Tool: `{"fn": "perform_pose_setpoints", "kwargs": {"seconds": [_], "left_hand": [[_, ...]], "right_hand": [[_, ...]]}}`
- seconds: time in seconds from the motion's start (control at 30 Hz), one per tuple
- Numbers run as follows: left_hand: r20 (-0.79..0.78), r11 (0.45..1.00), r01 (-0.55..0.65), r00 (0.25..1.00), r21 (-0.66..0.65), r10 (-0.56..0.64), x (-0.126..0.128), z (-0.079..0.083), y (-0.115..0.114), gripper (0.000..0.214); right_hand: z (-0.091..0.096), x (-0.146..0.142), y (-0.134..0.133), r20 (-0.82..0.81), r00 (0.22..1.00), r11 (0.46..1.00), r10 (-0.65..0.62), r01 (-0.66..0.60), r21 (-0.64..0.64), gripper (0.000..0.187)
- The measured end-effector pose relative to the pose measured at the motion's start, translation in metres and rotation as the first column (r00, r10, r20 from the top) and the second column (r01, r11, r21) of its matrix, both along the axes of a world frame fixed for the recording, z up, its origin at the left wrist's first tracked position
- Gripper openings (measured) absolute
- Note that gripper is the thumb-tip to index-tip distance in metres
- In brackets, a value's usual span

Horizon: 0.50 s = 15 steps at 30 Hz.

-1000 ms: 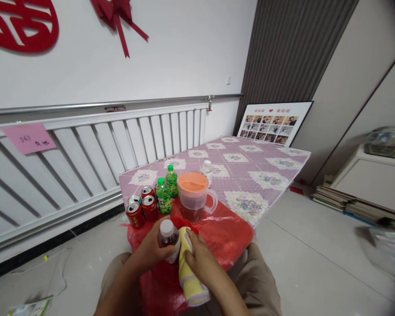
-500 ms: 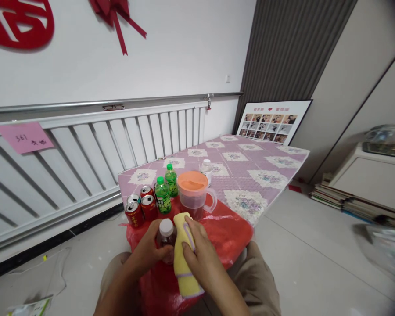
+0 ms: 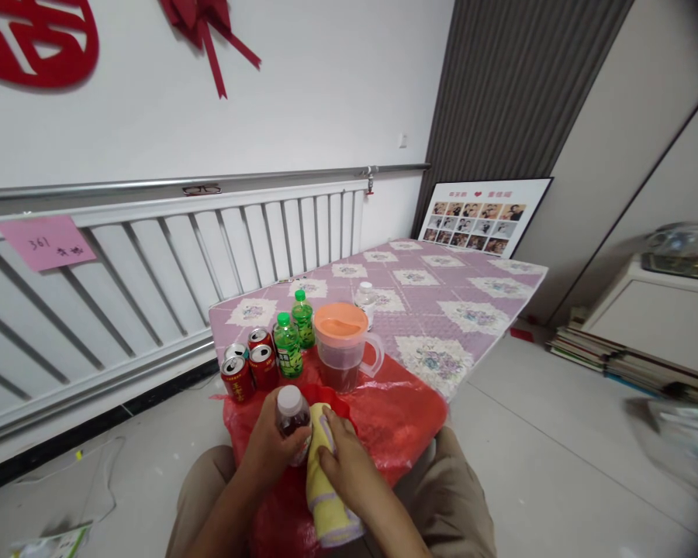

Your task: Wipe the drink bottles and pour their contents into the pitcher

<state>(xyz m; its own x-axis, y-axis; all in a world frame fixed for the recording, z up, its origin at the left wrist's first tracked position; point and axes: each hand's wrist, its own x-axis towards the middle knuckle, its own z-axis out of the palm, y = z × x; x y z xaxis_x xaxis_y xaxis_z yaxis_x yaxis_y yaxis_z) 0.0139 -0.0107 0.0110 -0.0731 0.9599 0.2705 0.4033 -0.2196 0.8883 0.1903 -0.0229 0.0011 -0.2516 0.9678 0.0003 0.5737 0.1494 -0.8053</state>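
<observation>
Showing dark contents, the pale-capped bottle (image 3: 294, 424) is gripped by the left hand (image 3: 271, 435), nearside of the pitcher (image 3: 340, 355); the yellow cloth (image 3: 324, 496) is clasped by the right hand (image 3: 349, 459). Left of the pitcher, passage is blocked by green bottles (image 3: 288, 350) and cans (image 3: 238, 380); rightward, room is offered by red sheeting (image 3: 404, 411) to its edge.

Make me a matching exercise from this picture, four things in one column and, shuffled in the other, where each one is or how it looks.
Things
1. dark drink bottle
2. yellow cloth
3. pitcher
4. pink note

Places or states
A. topped with an orange lid
B. on the radiator
C. in the left hand
D. in the right hand

Pairs: 1-C, 2-D, 3-A, 4-B
</observation>
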Motion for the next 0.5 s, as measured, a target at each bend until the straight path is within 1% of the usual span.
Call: {"fn": "perform_pose_setpoints", "kwargs": {"seconds": [0.1, 0.17, 0.27, 0.37, 0.43, 0.5], "left_hand": [[0.017, 0.988, 0.151, 0.989, -0.030, -0.150, -0.008, -0.002, -0.004, 0.068], [0.002, 0.980, 0.192, 0.981, -0.050, -0.192, -0.014, -0.001, -0.007, 0.068], [-0.007, 0.978, 0.194, 0.981, -0.076, -0.195, -0.017, 0.002, -0.010, 0.066], [0.020, 0.976, 0.201, 0.980, -0.085, -0.200, -0.015, 0.004, -0.010, 0.067], [0.026, 0.982, 0.173, 0.985, -0.071, -0.171, -0.012, 0.003, -0.009, 0.065], [0.015, 0.992, 0.116, 0.993, -0.044, -0.116, -0.009, 0.000, -0.009, 0.063]], "right_hand": [[0.004, 0.002, 0.002, -0.034, 0.999, 1.000, -0.006, 0.007, 0.018, 0.067], [0.011, 0.002, 0.002, -0.060, 0.998, 0.998, -0.002, 0.006, 0.055, 0.067], [0.029, 0.001, 0.000, -0.090, 0.996, 0.991, 0.002, 0.010, 0.135, 0.067], [0.047, 0.000, -0.004, -0.094, 0.996, 0.980, 0.012, 0.007, 0.198, 0.067], [0.052, -0.002, -0.005, -0.081, 0.997, 0.976, 0.016, 0.003, 0.219, 0.067], [0.049, -0.004, -0.006, -0.058, 0.998, 0.976, 0.005, 0.008, 0.217, 0.067]]}}
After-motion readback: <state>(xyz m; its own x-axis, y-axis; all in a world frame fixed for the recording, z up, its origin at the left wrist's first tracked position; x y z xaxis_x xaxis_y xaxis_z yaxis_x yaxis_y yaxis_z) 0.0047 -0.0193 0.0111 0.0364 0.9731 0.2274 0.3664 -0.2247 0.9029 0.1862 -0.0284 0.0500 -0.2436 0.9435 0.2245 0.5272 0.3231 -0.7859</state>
